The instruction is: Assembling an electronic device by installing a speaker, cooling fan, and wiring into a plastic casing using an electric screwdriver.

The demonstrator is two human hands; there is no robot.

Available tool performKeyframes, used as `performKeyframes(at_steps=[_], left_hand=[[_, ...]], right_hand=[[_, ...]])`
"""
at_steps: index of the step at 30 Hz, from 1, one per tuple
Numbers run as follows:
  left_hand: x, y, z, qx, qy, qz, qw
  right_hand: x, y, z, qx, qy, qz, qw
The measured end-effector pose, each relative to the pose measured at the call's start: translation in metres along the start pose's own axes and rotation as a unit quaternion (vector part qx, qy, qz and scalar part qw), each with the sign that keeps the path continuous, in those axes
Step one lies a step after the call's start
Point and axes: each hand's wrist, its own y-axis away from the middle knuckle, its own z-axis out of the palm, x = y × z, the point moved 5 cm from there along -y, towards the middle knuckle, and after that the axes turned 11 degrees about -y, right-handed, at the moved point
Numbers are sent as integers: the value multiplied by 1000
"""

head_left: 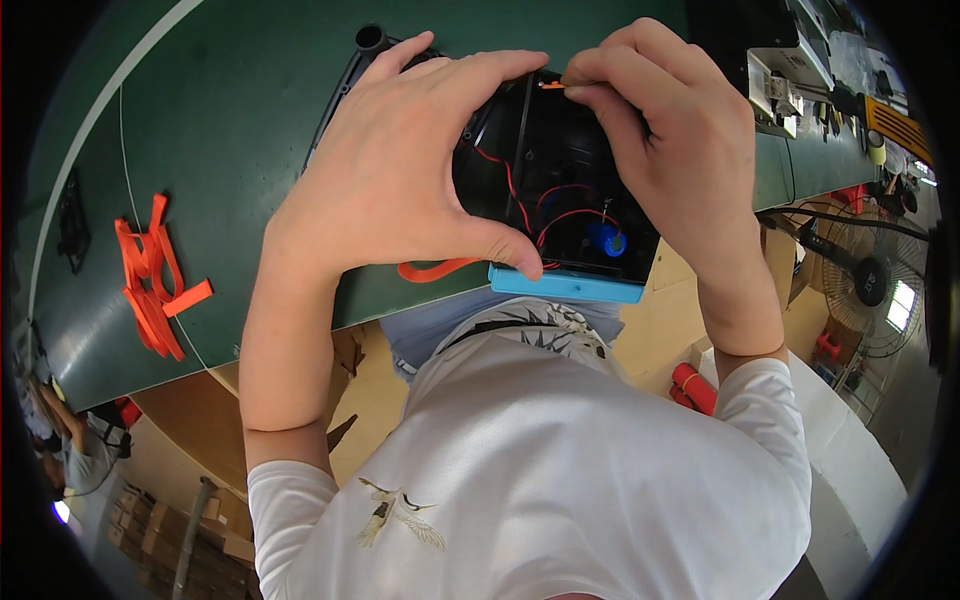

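Observation:
A black plastic housing with an open inside sits at the green table's near edge. Red and blue wires run through it to a small blue round part. My left hand spans the housing and grips it, its thumb at the near side and fingers toward the far side. A light-blue strip edges the near side. At the far end, my right hand pinches a small orange piece between thumb and index finger. Its exact kind is too small to tell.
A bundle of orange strap lies on the green table at left. A black tube-ended part stands beyond my left hand. Equipment and a yellow-handled tool are at far right, above a fan.

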Motion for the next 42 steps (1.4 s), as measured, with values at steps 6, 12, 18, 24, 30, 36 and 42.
performKeyframes(at_steps=[6,12,18,24,30,36,42], left_hand=[[1,-1,0,-3,-2,-3,1000],[2,-1,-1,3,3,-2,1000],[2,-1,-1,12,11,2,1000],[1,0,-1,12,17,4,1000],[1,1,-2,15,12,1,1000],[0,2,-2,5,4,-5,1000],[-2,6,-1,14,10,-1,1000]], right_hand=[[0,0,0,-8,10,-5,1000],[0,2,1,-11,26,11,1000],[2,1,0,1,5,2,1000],[0,0,0,-5,14,2,1000],[-1,-1,0,-12,12,2,1000],[-2,-2,2,-12,13,-1,1000],[-6,2,8,-12,74,5,997]])
